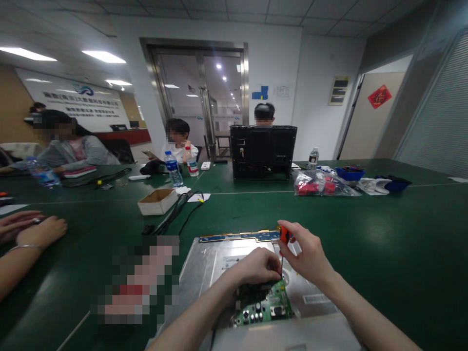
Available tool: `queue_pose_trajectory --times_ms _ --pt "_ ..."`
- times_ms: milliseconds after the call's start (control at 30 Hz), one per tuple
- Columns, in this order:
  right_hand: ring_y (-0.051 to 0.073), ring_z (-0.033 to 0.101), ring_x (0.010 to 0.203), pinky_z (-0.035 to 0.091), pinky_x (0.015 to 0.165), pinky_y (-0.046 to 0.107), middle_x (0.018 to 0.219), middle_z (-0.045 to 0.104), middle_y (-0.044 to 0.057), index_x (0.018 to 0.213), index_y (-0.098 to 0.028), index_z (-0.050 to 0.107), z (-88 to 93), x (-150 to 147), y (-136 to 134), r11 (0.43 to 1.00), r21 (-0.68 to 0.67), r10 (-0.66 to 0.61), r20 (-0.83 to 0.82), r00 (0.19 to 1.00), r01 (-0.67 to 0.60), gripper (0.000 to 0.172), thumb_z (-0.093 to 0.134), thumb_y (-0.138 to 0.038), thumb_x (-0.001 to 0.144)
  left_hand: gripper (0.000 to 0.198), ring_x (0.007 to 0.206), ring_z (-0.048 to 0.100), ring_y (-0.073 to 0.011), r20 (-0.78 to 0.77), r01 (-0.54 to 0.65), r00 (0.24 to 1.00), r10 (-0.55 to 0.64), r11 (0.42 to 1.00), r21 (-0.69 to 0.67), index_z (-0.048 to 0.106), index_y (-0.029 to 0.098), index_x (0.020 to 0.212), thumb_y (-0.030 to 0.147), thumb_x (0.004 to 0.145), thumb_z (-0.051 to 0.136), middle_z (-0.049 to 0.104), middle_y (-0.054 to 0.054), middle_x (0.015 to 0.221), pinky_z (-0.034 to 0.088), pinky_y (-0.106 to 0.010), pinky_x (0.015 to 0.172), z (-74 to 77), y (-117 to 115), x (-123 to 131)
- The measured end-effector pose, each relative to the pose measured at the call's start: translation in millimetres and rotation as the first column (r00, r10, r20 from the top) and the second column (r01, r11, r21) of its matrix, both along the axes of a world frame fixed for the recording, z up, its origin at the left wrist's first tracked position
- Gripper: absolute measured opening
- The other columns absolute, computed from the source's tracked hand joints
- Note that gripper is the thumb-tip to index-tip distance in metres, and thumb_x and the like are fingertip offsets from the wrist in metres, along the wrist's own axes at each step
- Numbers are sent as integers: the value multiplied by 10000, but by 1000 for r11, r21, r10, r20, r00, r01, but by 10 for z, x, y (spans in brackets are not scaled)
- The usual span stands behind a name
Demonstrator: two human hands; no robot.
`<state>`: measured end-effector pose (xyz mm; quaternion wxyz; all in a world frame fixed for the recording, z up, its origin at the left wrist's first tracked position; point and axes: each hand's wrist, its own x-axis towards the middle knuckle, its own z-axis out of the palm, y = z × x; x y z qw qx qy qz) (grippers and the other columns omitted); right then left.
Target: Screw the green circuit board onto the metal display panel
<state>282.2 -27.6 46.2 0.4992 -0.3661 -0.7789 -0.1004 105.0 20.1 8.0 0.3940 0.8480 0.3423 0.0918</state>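
Observation:
A metal display panel (204, 263) lies flat on the table in front of me, a green circuit board (281, 302) on its back. In my right hand (305, 251) is a screwdriver (284, 234) with an orange and black handle, held upright by the fingertips. Its thin shaft points down at the board's far corner. My left hand (259, 265) rests over the board's far edge, fingers curled beside the screwdriver's tip. Whether those fingers pinch anything is hidden. Along the panel's far edge runs a narrow blue circuit strip (237, 237).
Left of the panel are a white open box (157, 202) and black cables (175, 214). A black monitor housing (263, 151) stands at the back, near water bottles (173, 168) and a plastic bag (323, 184). Another person's hands (40, 231) are at far left; several people sit around.

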Motion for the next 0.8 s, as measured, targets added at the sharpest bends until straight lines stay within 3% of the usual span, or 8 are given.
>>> queue_pose_trajectory --times_ms 333,467,633,800 --pt "168 696 564 581 581 268 791 722 18 1127 -224 486 -115 35 36 998 -46 -57 -87 995 54 226 607 -253 938 108 651 595 -143 -5 -9 1000 9 1000 0 788 164 840 190 771 710 675 29 668 429 -204 623 -1 -6 -1" --pt "191 742 648 597 604 278 846 752 37 1181 -228 445 -102 16 29 998 -67 -15 -113 993 7 262 571 -230 952 99 657 599 -147 -1 -19 1000 19 1000 -2 784 165 831 196 770 712 684 25 682 434 -214 645 14 -19 -4" --pt "193 733 717 599 622 280 936 726 65 1160 -228 530 -22 16 0 999 -53 -1 -35 999 0 206 575 -235 959 70 654 584 -142 10 -21 1000 22 1000 -10 767 158 793 170 764 705 665 30 674 427 -208 639 43 -32 4" --pt "169 672 693 577 589 266 972 663 66 1301 -221 573 39 15 -19 1000 4 -9 26 1000 9 344 555 -181 959 36 642 571 -136 19 -17 1000 17 1000 -16 742 149 738 133 751 712 648 35 665 424 -211 640 51 -27 11"
